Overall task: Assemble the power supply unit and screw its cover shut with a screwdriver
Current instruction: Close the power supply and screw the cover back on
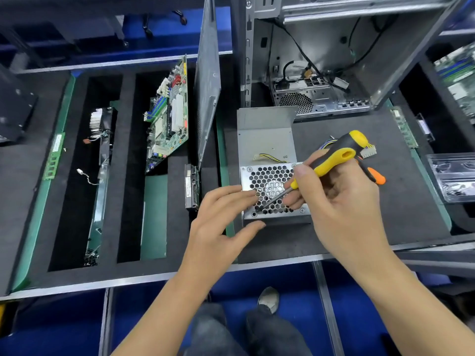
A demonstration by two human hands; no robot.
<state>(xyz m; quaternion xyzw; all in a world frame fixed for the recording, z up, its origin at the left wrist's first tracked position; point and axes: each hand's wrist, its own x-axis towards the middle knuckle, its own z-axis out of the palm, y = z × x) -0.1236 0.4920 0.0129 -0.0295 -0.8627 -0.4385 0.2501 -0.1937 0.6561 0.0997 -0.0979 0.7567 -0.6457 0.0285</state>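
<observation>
far left: foam tray (pixel 128 268) with long slots, a ram stick (pixel 54 156) lying flat on its left border, a heatsink with fan (pixel 99 124) set down in one slot, a motherboard (pixel 168 116) stood on edge in the next, a side panel (pixel 208 80) leaning upright beside it, a hard drive (pixel 192 186) on edge below. parts look parked in slots so they stay clear of the work area; that is a guess.

centre: left hand (pixel 221 222) rests against the near-left corner of the power supply unit (pixel 270 181), fingers straight and slightly spread, fingertips on the honeycomb grille, thumb along the front edge. likely bracing the box so it does not slide under the driver. nothing gripped.

power supply unit sits on the black mat in front of the open computer case (pixel 334 60), fan grille facing up.

right: right hand (pixel 341 201) is curled around the screwdriver (pixel 334 160), fingers closed round the yellow-black handle, forefinger and thumb near the shaft to steer. tip angled down-left to the grille's near-left corner, apparently at a screw hole.

hard to make out: whether a screw sits under the tip, too small and dark. cable bundle and white connector (pixel 368 150) partly hidden behind the handle. a second orange-tipped tool (pixel 377 176) is mostly hidden by the right hand. the case top is cut off by the frame.
</observation>
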